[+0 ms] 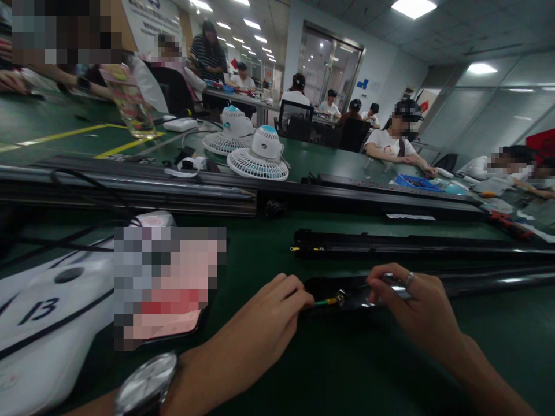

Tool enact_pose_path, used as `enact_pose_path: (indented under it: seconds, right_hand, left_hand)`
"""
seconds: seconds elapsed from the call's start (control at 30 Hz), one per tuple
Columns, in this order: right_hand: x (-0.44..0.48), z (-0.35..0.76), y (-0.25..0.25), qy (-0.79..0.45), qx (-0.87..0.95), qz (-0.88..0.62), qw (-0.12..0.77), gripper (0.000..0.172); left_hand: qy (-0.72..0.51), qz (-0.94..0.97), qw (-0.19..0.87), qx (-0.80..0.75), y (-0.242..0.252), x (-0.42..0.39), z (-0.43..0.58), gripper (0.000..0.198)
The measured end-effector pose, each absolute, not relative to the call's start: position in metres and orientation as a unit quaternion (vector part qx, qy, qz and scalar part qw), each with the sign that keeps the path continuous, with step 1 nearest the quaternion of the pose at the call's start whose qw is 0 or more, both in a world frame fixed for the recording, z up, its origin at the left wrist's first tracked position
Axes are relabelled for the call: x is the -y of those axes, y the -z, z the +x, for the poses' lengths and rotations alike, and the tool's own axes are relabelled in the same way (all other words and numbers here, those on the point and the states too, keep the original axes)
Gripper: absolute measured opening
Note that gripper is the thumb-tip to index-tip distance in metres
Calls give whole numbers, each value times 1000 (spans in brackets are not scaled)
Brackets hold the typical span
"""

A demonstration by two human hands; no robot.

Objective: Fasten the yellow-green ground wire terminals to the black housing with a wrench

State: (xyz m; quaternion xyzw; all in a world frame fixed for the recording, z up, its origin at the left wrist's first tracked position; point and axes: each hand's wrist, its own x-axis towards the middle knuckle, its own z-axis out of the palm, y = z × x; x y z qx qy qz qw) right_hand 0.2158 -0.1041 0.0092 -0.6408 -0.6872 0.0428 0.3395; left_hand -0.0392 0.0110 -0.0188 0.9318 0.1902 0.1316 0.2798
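My left hand (277, 312), wearing a wristwatch (147, 381), is closed at the near end of a long black strip (318, 284). From its fingertips runs a short green wire (321, 303) with a yellow end, which meets a small shiny round metal piece (341, 297) on the strip. My right hand (416, 297), with a ring on one finger, is closed just to the right, over the same strip. In its fingers is a shiny, clear or silvery thing (396, 286), too blurred to name. A second black strip (390, 244) with a yellow wire end lies parallel behind.
To the left lie a phone-like slab (186, 323), partly pixelated, and a white case (47, 323) marked 13 under black cables. Long metal bars (195, 199) cross behind. Further off are white fans (258, 159), a clear bottle (134, 110), a blue tray (416, 183) and seated people.
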Motion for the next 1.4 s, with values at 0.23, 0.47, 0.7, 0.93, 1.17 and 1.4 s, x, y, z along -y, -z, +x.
enact_pose_path:
  seconds: [0.23, 0.47, 0.7, 0.93, 1.17, 1.4]
  right_hand:
    - [104, 215, -11, -49, 688, -646, 328, 19]
    - [101, 215, -13, -73, 678, -659, 319, 19]
    - [98, 210, -20, -96, 677, -666, 298, 21]
    - [98, 207, -27, -97, 687, -665, 276, 19]
    - [92, 206, -31, -102, 699, -656, 267, 18]
    - [89, 208, -35, -121, 698, -653, 266, 19]
  left_hand:
    - [-133, 931, 280, -192, 20, -11, -38, 37]
    - [-137, 928, 288, -191, 20, -11, -40, 38]
    - [-138, 930, 285, -187, 19, -11, -42, 39]
    - [-134, 932, 282, -184, 22, -11, -43, 39]
    - [-145, 930, 286, -181, 23, -11, -43, 38]
    - [-165, 925, 291, -179, 26, -11, -44, 37]
